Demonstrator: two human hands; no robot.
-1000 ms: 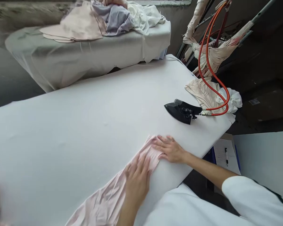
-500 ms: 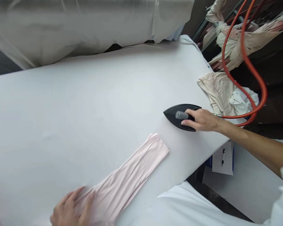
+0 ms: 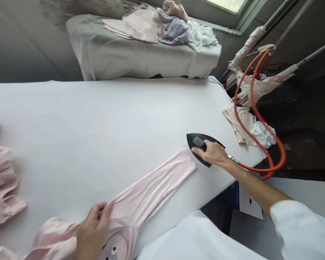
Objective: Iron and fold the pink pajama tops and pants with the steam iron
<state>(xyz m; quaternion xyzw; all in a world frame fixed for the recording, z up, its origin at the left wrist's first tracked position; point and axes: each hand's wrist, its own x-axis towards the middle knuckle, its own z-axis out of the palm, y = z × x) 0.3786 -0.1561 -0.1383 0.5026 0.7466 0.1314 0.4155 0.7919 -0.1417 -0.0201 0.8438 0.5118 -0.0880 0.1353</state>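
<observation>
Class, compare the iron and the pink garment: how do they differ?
The iron is black and hard-edged; the pink garment is pale and wrinkled.
The iron is compact with a pointed front, while the pink garment stretches out long.
The right hand grips the iron from above; the left hand pinches the pink garment's edge.
Shared: each is held by one hand.

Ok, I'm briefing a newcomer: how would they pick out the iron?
On the big white table, follow the pink garment to its narrow right end. Beside that, in the right hand, is the iron: the only dark, pointed thing there, with an orange hose.
</observation>
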